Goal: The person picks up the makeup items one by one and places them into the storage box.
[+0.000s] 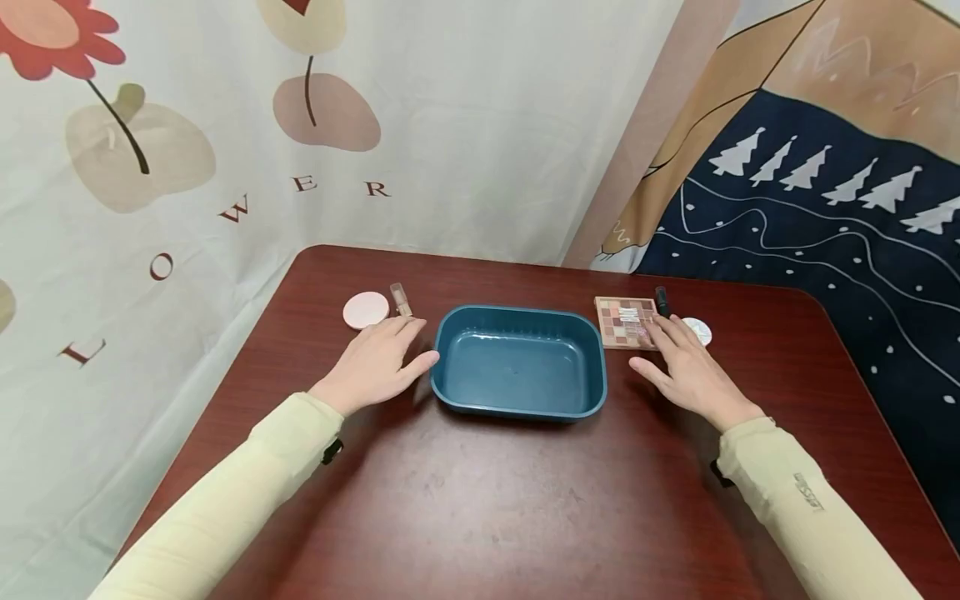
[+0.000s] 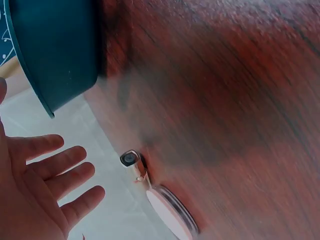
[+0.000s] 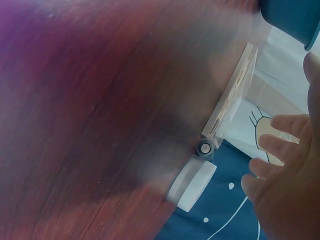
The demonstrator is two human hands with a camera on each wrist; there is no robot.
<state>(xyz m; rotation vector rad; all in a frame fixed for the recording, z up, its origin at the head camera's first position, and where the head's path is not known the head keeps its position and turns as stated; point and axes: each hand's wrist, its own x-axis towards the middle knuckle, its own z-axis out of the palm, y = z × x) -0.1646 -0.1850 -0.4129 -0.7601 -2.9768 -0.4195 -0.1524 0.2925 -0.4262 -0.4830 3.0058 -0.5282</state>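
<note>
A blue plastic basin (image 1: 517, 413) stands in the middle of the table between both hands. My left hand (image 1: 377, 364) hovers at its left side, fingers spread and holding nothing. Just beyond those fingertips lie a round pink compact (image 1: 366, 310) and a small clear-capped tube (image 1: 401, 298). My right hand (image 1: 692, 373) is over the right side, fingers extended and nothing in its grasp. Its fingertips overlap an eyeshadow palette (image 1: 618, 323) in the head view. Beside the palette are a black tube (image 1: 662, 302) and a round white case (image 1: 699, 330), each partly hidden by that hand.
The dark red wooden table (image 1: 480, 517) has a rounded far edge. Behind it hangs a white curtain (image 1: 480, 167) with flower prints, and a navy cloth (image 1: 825, 217) with white trees hangs at the right.
</note>
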